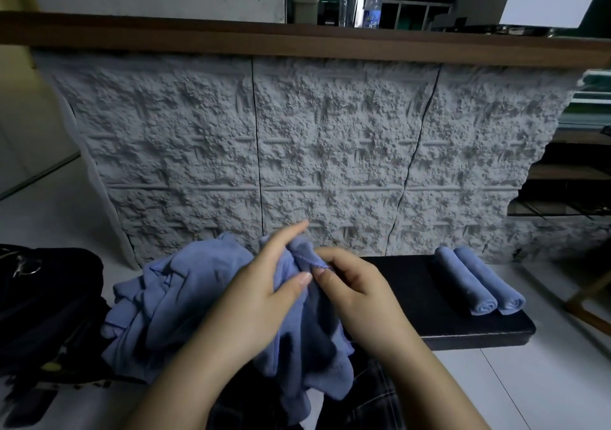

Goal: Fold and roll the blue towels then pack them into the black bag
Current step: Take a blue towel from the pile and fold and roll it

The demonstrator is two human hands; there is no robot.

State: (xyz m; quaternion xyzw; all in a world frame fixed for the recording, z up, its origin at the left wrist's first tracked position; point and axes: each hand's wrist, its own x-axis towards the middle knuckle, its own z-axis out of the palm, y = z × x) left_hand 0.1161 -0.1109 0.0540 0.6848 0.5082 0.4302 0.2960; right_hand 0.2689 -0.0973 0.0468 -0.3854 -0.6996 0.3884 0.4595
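**Towel edge pinched above the pile**

A blue towel (307, 323) is held up at 6 o'clock, its stitched edge pinched by both hands. The left hand (264, 297) grips it with thumb and fingers, the forefinger pointing out straight; the right hand (357, 290) pinches the hem beside it. A heap of loose towels (172, 300) lies at 8 o'clock. Two rolled towels (479, 284) rest side by side, touching, on the dark worktop (410, 290) at 4 o'clock. The black bag (46, 294) sits at 9 o'clock.
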